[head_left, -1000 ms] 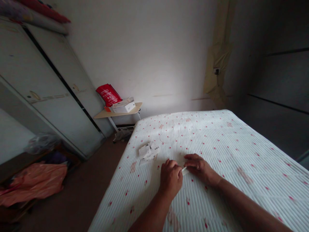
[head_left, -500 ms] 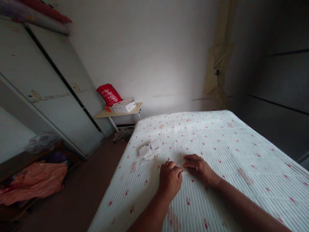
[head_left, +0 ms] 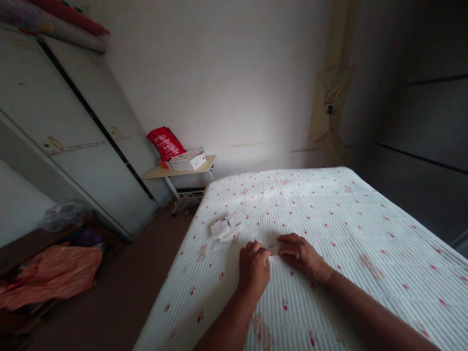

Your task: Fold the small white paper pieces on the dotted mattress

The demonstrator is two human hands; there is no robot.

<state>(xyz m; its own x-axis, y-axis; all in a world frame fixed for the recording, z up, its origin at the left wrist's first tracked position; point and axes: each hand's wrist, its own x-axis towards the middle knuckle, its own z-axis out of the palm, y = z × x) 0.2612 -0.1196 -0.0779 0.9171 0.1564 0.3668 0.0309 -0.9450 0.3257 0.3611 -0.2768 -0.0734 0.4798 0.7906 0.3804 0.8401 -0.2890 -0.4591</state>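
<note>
Between my two hands, low over the mattress, lies a small white slip that looks like paper (head_left: 275, 260). My left hand (head_left: 254, 269) is closed, its thumb and bent fingers pinching the slip's left end. My right hand (head_left: 302, 253) rests with curled fingers at the slip's right end; its fingertips partly hide it. A little pile of printed white paper pieces (head_left: 226, 228) sits on the mattress beyond my left hand.
The quilted white mattress (head_left: 310, 204) with red dots fills the middle. A small wooden table (head_left: 161, 172) bears a red bag (head_left: 166, 143) and a white box (head_left: 190, 162). Grey wardrobe doors (head_left: 87, 161) and orange cloth (head_left: 62, 273) are at left.
My left hand has shifted slightly left, away from the right one, baring more of the white slip between them. My right hand has barely moved.
</note>
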